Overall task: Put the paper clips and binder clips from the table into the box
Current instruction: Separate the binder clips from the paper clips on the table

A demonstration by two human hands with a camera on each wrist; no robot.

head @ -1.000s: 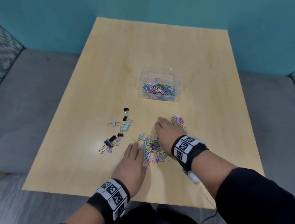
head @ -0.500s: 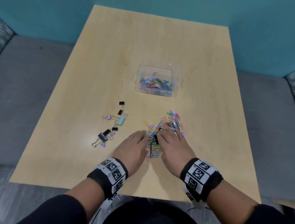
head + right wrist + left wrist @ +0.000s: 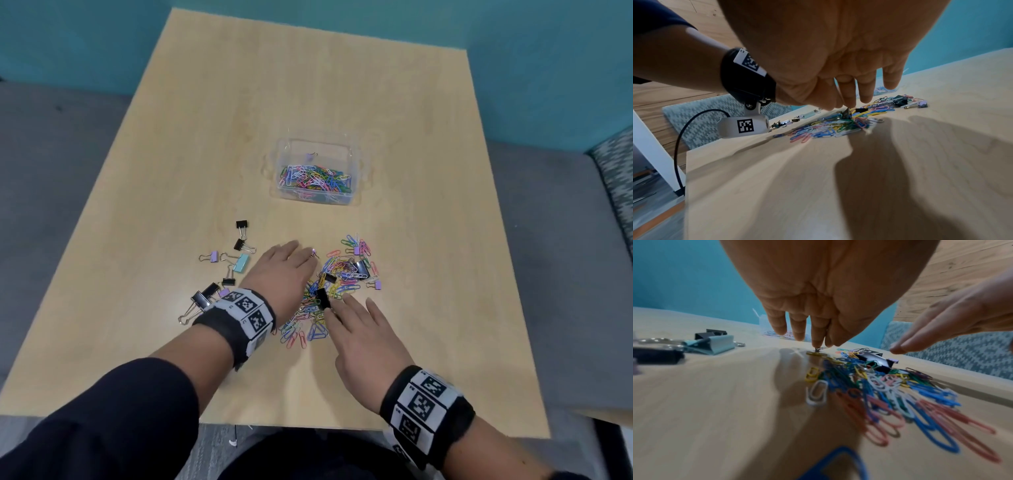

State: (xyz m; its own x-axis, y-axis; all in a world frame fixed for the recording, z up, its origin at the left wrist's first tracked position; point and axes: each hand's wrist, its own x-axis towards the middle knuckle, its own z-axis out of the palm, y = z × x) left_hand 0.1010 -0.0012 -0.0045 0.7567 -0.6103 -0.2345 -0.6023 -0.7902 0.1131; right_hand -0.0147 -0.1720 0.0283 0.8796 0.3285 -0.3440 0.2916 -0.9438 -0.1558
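A clear plastic box (image 3: 318,140) at mid-table holds many coloured paper clips. Nearer me lies a loose pile of paper clips (image 3: 342,271) with black binder clips mixed in. My left hand (image 3: 312,255) sits at the pile's far-left edge, thumb and forefinger pinching a small purple binder clip (image 3: 313,252) on the table. In the left wrist view the pinch (image 3: 823,346) touches the wood. My right hand (image 3: 334,305) is at the near side; thumb and forefinger pinch a black binder clip (image 3: 322,298), also seen in the right wrist view (image 3: 846,112).
Several binder clips lie left of the pile, among them a light-blue binder clip (image 3: 241,263) and a black binder clip (image 3: 241,224). A purple binder clip (image 3: 376,284) lies right of the pile. The wooden table (image 3: 205,154) ends close to my body; grey seating surrounds it.
My left hand has moved forward to the pile's far-left edge and closed on a small clip. My right hand has drawn back to the near side and taken the black clip.
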